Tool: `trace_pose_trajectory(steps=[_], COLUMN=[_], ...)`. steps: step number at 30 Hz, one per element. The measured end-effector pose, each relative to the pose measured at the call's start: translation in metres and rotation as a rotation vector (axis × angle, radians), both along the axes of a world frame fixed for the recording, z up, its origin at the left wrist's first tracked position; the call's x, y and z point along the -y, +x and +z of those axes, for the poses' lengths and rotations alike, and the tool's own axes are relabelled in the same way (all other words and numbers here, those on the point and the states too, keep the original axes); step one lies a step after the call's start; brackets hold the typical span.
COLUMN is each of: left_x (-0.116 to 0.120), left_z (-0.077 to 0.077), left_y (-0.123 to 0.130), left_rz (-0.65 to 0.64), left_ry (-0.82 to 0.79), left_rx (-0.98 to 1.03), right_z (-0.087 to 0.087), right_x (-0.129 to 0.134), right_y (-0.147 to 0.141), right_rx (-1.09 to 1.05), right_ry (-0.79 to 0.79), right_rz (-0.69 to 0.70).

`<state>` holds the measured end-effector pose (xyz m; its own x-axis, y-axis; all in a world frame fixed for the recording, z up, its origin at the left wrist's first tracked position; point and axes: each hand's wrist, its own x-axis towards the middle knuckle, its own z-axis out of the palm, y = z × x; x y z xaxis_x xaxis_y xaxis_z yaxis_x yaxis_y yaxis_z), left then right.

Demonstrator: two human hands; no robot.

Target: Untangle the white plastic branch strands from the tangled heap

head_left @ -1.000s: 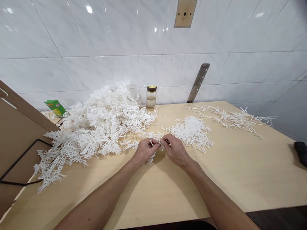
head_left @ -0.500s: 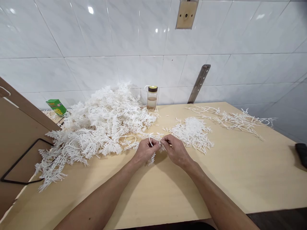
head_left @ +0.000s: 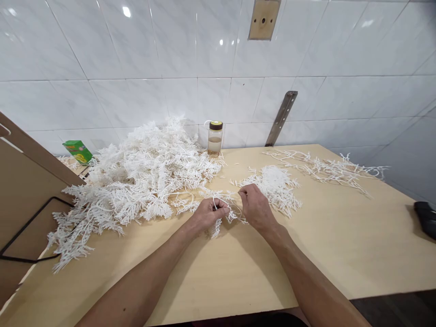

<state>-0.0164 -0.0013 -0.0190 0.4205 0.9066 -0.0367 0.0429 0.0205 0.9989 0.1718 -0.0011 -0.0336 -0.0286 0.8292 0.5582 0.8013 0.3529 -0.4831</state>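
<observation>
My left hand (head_left: 206, 213) pinches a white plastic sprig (head_left: 216, 229) between thumb and fingers, its stem looping up over the hand and its small leaflets hanging below. A little to the right, my right hand (head_left: 256, 210) is closed with its fingertips pressed together; whatever they hold, if anything, is hidden. It is beside the near left edge of a small heap of loose white bits (head_left: 277, 186). A large tangled pile of white sprigs (head_left: 146, 168) spreads over the table to the left of my left hand.
Bare white stems (head_left: 330, 170) lie at the back right of the wooden table (head_left: 323, 245). A bottle (head_left: 215, 138) and a green box (head_left: 78, 152) stand near the tiled wall. Cardboard (head_left: 27, 168) borders the left side; a black object (head_left: 425, 219) sits at the right edge.
My right hand has moved away from my left hand to the right, towards the small heap, with fingers still closed. My left hand stays nearly in place with the sprig.
</observation>
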Motion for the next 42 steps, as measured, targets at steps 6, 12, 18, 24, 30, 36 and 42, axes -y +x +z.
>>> trace_pose_trajectory(steps=[6, 12, 18, 24, 30, 36, 42], left_x=[-0.002, -0.004, -0.004, -0.004, -0.004, -0.004, -0.001], left_z=[-0.005, -0.012, -0.011, -0.010, -0.011, -0.015, -0.011], left_y=[0.003, 0.002, 0.004, 0.006, 0.005, 0.006, 0.007], left_rz=[0.093, 0.101, 0.127, 0.166, 0.171, 0.186, 0.192], left_ry=[-0.001, 0.031, 0.046, 0.033, 0.046, 0.075, 0.127], left_rx=[0.013, 0.026, 0.000, -0.025, -0.058, -0.101, -0.191], right_z=[0.014, 0.021, 0.023, 0.024, 0.022, 0.021, 0.018], right_x=[0.002, 0.013, 0.014, 0.013, 0.012, 0.013, 0.015], right_y=[0.023, 0.003, -0.005, -0.002, 0.000, 0.000, -0.003], right_rx=[-0.161, -0.306, -0.253, -0.192, -0.145, -0.093, -0.067], right_ry=[0.061, -0.257, -0.393, -0.328, -0.275, -0.281, -0.310], right_rz=[-0.144, 0.218, 0.234, 0.298, 0.351, 0.331, 0.297])
